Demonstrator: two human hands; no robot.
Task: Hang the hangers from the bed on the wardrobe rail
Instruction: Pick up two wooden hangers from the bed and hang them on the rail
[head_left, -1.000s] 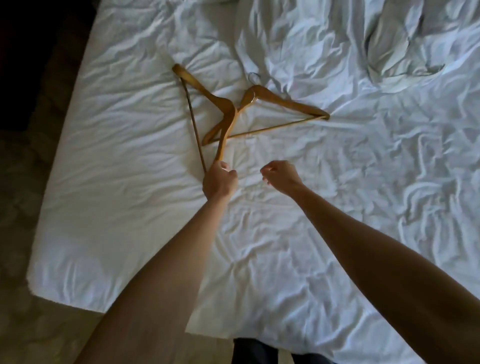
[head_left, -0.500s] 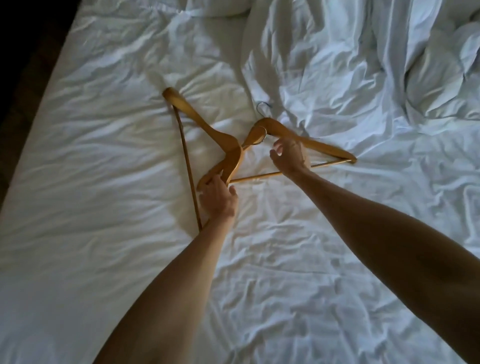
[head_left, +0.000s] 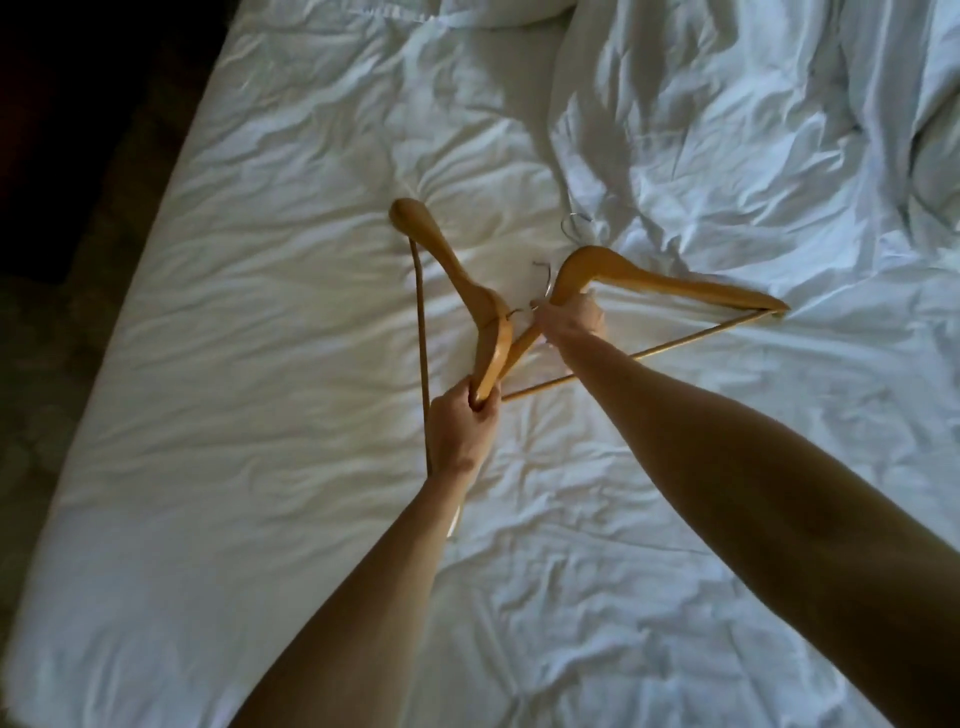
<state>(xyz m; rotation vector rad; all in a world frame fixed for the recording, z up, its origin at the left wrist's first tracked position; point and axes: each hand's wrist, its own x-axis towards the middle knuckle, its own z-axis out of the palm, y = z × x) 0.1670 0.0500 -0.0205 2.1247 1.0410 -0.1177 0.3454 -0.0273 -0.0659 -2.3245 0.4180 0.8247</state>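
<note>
Two wooden hangers lie crossed on the white bed (head_left: 260, 322). The left hanger (head_left: 452, 270) points up and left, its thin bar running down along its left side. My left hand (head_left: 462, 426) is closed around its lower arm end. The right hanger (head_left: 675, 283) stretches to the right, its metal hook (head_left: 576, 226) resting on the sheet. My right hand (head_left: 571, 322) grips this hanger near its neck, where the left hanger's hook also sits. No wardrobe rail is in view.
A crumpled white duvet (head_left: 753, 114) is heaped over the bed's right and far side. A pillow edge (head_left: 498, 10) shows at the top. Dark floor (head_left: 78, 208) runs along the bed's left edge.
My right hand has gone from hovering over the right hanger to closing on it near the neck. My left hand keeps its hold on the left hanger. The view moved closer.
</note>
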